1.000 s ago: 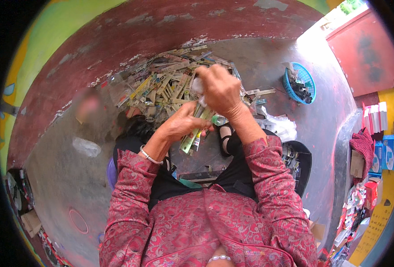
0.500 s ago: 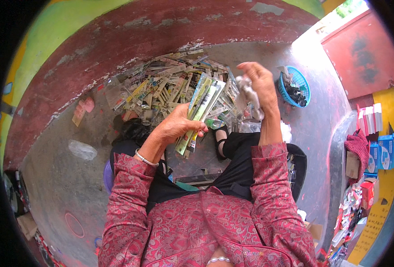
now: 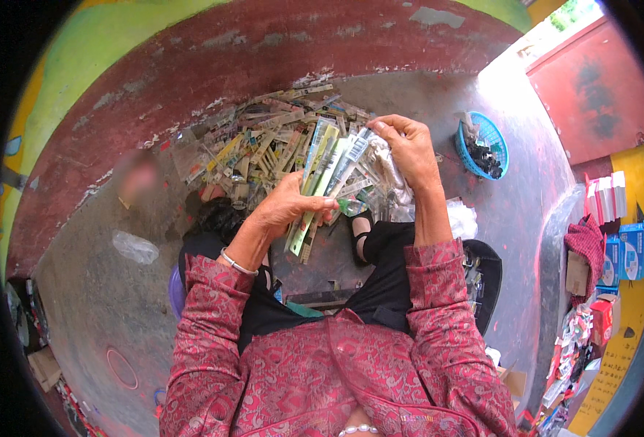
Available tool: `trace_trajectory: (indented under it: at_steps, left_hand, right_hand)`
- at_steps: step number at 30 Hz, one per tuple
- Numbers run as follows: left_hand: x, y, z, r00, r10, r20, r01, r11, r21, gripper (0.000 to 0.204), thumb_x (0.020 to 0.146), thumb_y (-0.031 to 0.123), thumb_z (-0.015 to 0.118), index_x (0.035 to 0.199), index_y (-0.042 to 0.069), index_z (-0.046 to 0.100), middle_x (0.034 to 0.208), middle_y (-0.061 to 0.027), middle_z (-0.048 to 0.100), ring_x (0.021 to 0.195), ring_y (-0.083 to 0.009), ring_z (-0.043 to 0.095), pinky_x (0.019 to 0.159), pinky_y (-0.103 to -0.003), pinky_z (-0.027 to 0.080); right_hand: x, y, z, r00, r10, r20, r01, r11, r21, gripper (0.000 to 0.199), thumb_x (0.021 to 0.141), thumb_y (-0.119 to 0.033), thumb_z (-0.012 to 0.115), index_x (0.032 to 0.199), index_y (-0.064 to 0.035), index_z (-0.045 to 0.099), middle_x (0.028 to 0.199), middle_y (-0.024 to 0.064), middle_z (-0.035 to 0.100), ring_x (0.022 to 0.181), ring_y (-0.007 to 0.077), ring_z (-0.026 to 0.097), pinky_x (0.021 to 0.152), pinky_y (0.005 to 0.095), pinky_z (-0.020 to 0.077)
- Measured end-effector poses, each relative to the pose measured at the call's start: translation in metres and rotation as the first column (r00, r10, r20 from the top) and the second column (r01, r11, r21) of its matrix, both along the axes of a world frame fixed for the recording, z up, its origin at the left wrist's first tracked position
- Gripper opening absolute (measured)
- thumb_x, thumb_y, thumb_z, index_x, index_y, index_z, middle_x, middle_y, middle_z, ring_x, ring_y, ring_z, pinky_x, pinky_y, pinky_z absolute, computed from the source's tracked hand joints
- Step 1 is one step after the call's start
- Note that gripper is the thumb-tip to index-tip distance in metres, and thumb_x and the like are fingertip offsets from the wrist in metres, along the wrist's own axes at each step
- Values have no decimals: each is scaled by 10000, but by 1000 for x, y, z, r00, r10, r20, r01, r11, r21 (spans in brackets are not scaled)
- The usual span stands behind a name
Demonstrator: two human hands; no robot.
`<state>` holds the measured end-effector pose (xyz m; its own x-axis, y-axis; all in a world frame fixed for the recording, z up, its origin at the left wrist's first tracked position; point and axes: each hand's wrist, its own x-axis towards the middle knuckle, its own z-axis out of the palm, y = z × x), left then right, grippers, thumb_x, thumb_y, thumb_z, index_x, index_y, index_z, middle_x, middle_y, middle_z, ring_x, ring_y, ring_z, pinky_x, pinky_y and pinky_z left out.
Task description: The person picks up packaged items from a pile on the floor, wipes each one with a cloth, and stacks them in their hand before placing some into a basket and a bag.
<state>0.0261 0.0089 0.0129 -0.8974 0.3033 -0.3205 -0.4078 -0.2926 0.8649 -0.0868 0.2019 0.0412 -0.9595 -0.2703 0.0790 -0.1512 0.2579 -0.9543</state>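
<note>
My left hand point(image 3: 287, 207) grips a fanned bundle of long flat packets point(image 3: 320, 182), green, yellow and clear, held upright in front of me. My right hand point(image 3: 409, 149) pinches the top end of one clear packet point(image 3: 356, 149) at the bundle's right side and also holds crumpled clear plastic point(image 3: 393, 175) in its palm. Beyond both hands a large heap of similar packets point(image 3: 263, 142) lies on the grey floor against the base of a dark red wall. A silver bangle sits on my left wrist.
A blue basket point(image 3: 498, 135) with dark pieces stands on the floor at the right. A crumpled clear bag point(image 3: 135, 246) lies at the left. Stacked boxes point(image 3: 631, 247) and goods line the right edge. A red panel point(image 3: 598, 87) stands at the upper right.
My right hand swung out to the right with crumpled plastic, then came back to the bundle's top. My left hand raised the bundle and the packets fanned out.
</note>
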Motion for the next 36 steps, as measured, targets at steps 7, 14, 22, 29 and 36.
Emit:
trace_trajectory:
  at_steps: [7,14,22,29,36]
  left_hand:
    - [-3,8,-4,1000,27,-13,-26,995,94,257,757,66,655,958,-12,514,771,-90,619,594,-107,580,532,-221,480]
    - [-3,14,0,994,97,-54,-107,968,-227,217,740,75,647,918,4,546,744,-95,630,559,-134,591,508,-254,463]
    - [5,19,-15,833,-131,-538,-431,456,-779,227,731,38,592,954,22,555,739,-206,591,745,-381,582,612,-402,461]
    - [-3,13,-8,952,182,-244,-285,818,-499,275,722,5,618,980,-34,531,696,-85,603,548,-132,571,529,-282,477]
    - [-3,19,-15,891,163,-424,-388,758,-524,333,660,76,647,943,-44,519,763,-162,603,728,-250,613,665,-341,475]
  right_hand:
    - [12,-14,-5,956,49,-290,26,968,249,148,801,-163,590,893,-89,679,826,115,631,771,221,612,691,285,461]
    - [31,-32,8,766,-173,-619,282,956,82,112,823,-143,572,832,-45,625,754,121,602,664,269,595,579,337,463]
    - [14,-43,11,574,173,-801,305,862,405,214,773,-68,551,973,-133,592,735,73,566,635,244,584,530,341,470]
    - [-17,9,2,921,-347,-176,377,909,179,376,856,-392,541,755,-41,633,716,122,620,670,209,560,632,333,439]
    - [33,-44,5,980,168,108,-194,934,299,476,734,-306,651,1001,81,578,893,181,639,827,238,611,763,324,461]
